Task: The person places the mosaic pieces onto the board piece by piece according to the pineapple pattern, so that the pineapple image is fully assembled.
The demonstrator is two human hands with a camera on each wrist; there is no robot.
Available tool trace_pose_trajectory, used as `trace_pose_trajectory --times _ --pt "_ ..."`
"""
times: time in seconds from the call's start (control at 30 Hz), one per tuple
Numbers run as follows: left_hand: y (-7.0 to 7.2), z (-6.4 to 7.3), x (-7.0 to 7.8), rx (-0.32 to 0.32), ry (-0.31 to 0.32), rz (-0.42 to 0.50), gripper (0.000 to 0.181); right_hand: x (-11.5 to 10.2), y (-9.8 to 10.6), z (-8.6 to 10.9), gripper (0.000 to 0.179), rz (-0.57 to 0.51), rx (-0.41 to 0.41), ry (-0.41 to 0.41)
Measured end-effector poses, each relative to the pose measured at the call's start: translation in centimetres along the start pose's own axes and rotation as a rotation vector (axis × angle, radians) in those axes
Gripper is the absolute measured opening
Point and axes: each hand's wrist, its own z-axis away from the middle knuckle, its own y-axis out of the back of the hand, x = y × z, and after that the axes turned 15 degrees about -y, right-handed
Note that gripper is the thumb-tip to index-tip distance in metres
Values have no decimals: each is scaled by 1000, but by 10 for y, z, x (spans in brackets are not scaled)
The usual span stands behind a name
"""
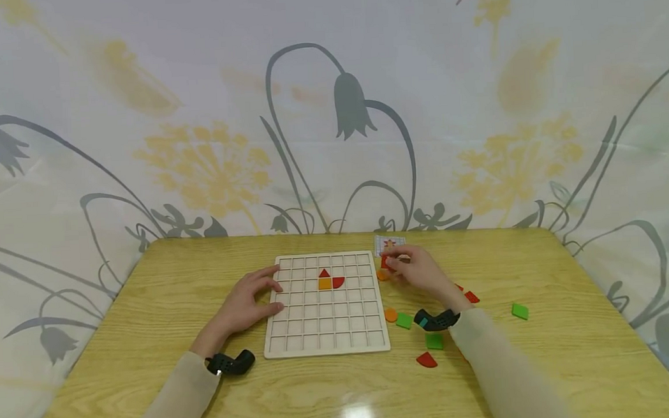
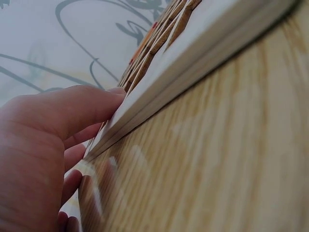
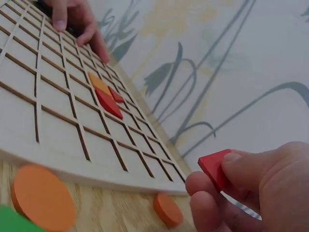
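A pale wooden grid board (image 1: 356,341) lies on the table, with a red triangle (image 1: 324,273), an orange square (image 1: 324,284) and a red quarter-circle (image 1: 338,282) in its cells. My left hand (image 1: 247,305) rests at the board's left edge, fingers spread; in the left wrist view its thumb (image 2: 96,106) lies on the rim. Beyond the board's right edge, my right hand (image 1: 421,271) pinches a flat red tile (image 3: 212,166) between thumb and fingers. The fingers cover part of that tile. A picture card (image 1: 381,242) lies just behind the right hand.
Right of the board lie orange discs (image 1: 391,315), green squares (image 1: 434,341) and a red quarter-circle piece (image 1: 427,360). More red pieces (image 1: 471,297) lie near the right wrist, and another green square (image 1: 520,311) farther right. A patterned cloth backdrop (image 1: 309,172) stands behind the table.
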Motion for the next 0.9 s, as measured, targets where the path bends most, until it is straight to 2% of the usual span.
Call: trace_pose_trajectory --times 0.23,0.43,0.53,0.73,0.9 --pt "-1 -1 -1 -1 -5 0 21 -16 -32 -9 21 -10 -1 78" --pt "-1 1 -4 -1 -1 -5 21 -27 -60 -20 22 -63 -47 35" --pt "-1 1 -4 4 1 -5 21 -31 -75 -25 20 -62 -68 41" --pt "-2 2 -5 6 1 -3 20 -39 -99 -32 11 -3 -12 79" --pt "-1 1 -3 12 2 6 21 -44 -113 -36 14 49 54 133"
